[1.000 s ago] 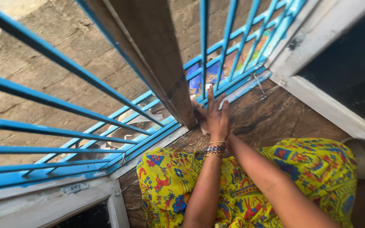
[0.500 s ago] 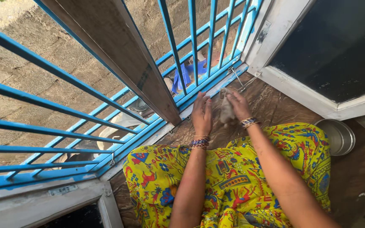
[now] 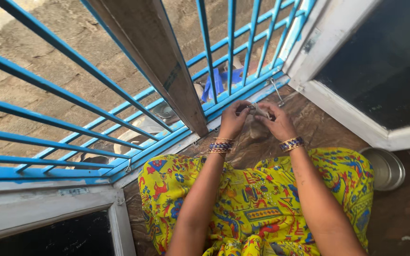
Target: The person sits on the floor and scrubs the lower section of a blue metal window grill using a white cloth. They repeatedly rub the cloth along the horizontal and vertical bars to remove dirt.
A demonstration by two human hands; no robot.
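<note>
A small grey rag (image 3: 257, 124) hangs between both hands, the left hand (image 3: 234, 121) and right hand (image 3: 277, 122) each pinching its crumpled top edge, just inside the blue grille (image 3: 224, 47).

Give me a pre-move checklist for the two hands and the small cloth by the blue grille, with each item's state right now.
1. Both hands on the grey cloth: ok. The left hand and the right hand pinch its top edge between them.
2. Cloth off the floor: cannot tell. It hangs down from the fingers, but its lower end may touch the brown floor.
3. Hands free of the blue grille: ok, they are just in front of it and apart from it.
4. Wooden post out of the way: ok, it stands left of the left hand.
5. Steel bowl clear of the arms: ok, it sits off to the right.
</note>
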